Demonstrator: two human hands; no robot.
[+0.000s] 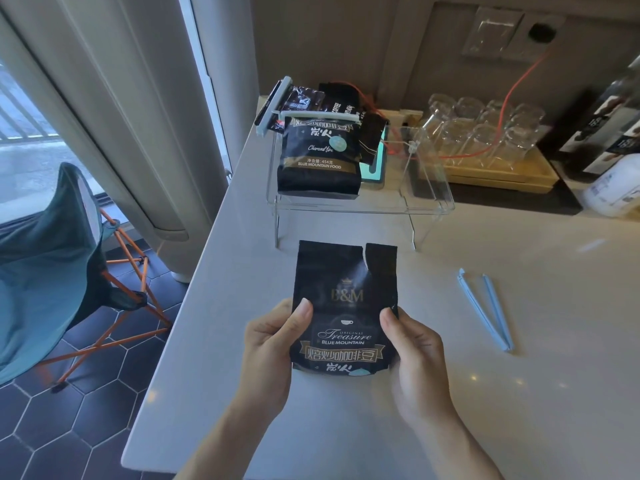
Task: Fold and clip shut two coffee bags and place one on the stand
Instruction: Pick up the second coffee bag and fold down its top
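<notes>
I hold a black coffee bag (346, 299) upright over the white counter, my left hand (273, 348) on its left edge and my right hand (415, 355) on its right edge. Its top is unfolded and has a tear near the right corner. A light blue sealing clip (485, 308) lies spread apart on the counter to the right. On the clear acrylic stand (426, 202) behind stands another black coffee bag (318, 157), its folded top held by a pale clip (320, 116).
More dark bags with a pale clip (273, 107) lean behind the stand. A tray of clear glasses (485, 133) sits at the back right, crossed by a red cable. A white jug (616, 188) stands far right. The counter's left edge drops to a tiled floor with a teal folding chair (59, 261).
</notes>
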